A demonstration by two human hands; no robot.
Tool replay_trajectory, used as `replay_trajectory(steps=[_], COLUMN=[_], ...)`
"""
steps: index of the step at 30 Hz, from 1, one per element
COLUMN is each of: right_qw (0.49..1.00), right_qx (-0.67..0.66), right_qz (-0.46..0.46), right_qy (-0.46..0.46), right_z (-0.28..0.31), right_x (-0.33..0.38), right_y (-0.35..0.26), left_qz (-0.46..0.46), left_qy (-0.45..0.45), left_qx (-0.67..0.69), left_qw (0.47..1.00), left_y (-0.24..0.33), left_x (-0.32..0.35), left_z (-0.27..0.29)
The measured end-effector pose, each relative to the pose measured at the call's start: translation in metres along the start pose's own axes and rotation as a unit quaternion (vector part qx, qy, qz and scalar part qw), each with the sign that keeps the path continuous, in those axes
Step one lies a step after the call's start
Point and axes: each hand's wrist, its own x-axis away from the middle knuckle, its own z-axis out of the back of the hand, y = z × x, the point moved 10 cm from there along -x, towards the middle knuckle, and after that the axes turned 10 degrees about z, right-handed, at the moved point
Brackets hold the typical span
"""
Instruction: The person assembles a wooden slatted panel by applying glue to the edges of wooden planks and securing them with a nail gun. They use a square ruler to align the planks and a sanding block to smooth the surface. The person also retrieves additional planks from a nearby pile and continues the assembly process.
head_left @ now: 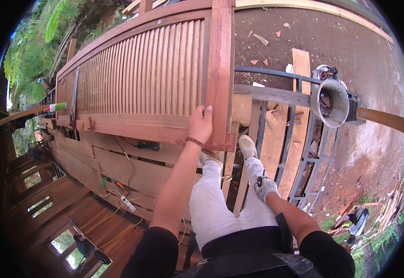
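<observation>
A large reddish-brown louvered wooden panel lies in front of me, its many slats set in a wide frame. My left hand is bare, with a beaded bracelet at the wrist, and its fingers close on the panel's near rail by the right corner. Beside my right leg hangs my right hand in a pale grey glove. Its fingers are curled around a small dark thing that I cannot make out. Across the panel's left part runs a narrow metal bar.
Planks and a metal lattice lie underfoot, with gaps between them. A grey bucket holding scraps stands at the right. On the boards at left are a dark-handled tool, a white power strip and yellow cords.
</observation>
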Motion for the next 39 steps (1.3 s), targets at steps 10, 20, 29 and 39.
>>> replay_trajectory(steps=[10,20,29,39], right_qw=[0.998,0.998,0.999,0.998], right_qx=[0.047,0.058,0.031,-0.033], right_qz=[0.023,0.023,0.007,0.011], right_qy=[-0.026,-0.030,-0.025,0.052], right_z=[0.005,0.009,0.003,0.028], right_x=[-0.008,-0.015,-0.007,-0.007], right_y=[-0.014,-0.019,-0.014,-0.026], left_qz=[0.008,-0.013,-0.016,-0.046], left_qy=[0.039,-0.025,-0.043,-0.018], left_qx=[0.049,0.024,-0.039,-0.076], left_qw=[0.998,0.999,0.998,0.996], left_y=[0.008,0.003,0.017,0.031], left_x=[0.011,0.007,0.015,0.016], left_z=[0.012,0.003,0.002,0.010])
